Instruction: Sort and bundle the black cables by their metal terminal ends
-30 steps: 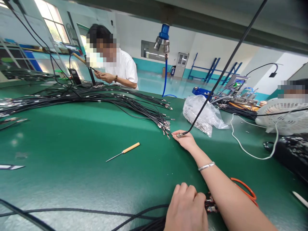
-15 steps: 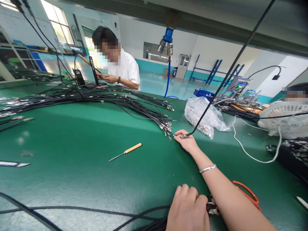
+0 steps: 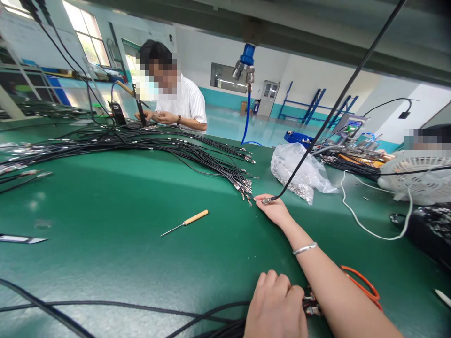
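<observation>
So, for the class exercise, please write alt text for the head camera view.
A right hand pinches a metal-ended black cable over a green workbench, while the left hand rests beside metal connectors. Bundled black cables fan across the bench toward a co-worker.

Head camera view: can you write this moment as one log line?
right hand pinches thin black cable with silver metal tip | left hand beside small metal connectors

Bench layout, view forward from the near edge.
A cable bundle (image 3: 141,145) lies on the workbench (image 3: 105,263), left of a plastic bag (image 3: 296,173). An awl (image 3: 186,219) lies nearer, before the bundle. Scissors (image 3: 362,284) lie near right, a fan (image 3: 416,180) stands far right, and a co-worker (image 3: 183,103) sits behind the bench.
</observation>
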Motion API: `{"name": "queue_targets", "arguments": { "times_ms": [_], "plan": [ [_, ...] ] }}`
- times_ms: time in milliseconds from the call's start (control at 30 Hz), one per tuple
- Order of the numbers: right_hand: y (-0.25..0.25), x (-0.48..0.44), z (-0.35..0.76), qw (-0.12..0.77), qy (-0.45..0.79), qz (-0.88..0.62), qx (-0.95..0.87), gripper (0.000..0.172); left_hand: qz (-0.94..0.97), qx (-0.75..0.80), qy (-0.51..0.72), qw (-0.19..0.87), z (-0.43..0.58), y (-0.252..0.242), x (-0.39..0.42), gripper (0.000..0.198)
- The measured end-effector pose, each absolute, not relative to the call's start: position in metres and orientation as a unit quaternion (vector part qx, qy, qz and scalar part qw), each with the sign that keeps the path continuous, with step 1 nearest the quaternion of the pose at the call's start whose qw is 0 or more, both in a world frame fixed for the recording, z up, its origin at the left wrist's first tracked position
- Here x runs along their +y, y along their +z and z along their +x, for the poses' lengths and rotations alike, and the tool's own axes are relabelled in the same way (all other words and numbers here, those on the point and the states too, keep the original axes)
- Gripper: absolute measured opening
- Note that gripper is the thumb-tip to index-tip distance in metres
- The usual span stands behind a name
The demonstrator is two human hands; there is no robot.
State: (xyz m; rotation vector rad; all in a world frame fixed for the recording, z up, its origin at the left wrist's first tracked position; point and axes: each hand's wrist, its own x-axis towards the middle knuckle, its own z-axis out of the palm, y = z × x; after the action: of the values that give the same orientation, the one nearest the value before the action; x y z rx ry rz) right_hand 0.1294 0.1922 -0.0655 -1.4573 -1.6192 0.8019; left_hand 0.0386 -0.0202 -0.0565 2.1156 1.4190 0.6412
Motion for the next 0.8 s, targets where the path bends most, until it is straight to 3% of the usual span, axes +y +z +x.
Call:
{"name": "queue_targets", "arguments": {
  "times_ms": [533,800],
  "plan": [
    [-0.068,0.196,0.136,0.395,0.316,-0.552,-0.663,0.024,0.772,0.522,0.314,0.182,0.041,-0.072,-0.021,0.017],
    [-0.062,0.187,0.125,0.399,0.236,-0.543,-0.7,0.018,0.789,0.508,0.285,0.198,0.037,-0.065,-0.02,0.013]
  ]
}}
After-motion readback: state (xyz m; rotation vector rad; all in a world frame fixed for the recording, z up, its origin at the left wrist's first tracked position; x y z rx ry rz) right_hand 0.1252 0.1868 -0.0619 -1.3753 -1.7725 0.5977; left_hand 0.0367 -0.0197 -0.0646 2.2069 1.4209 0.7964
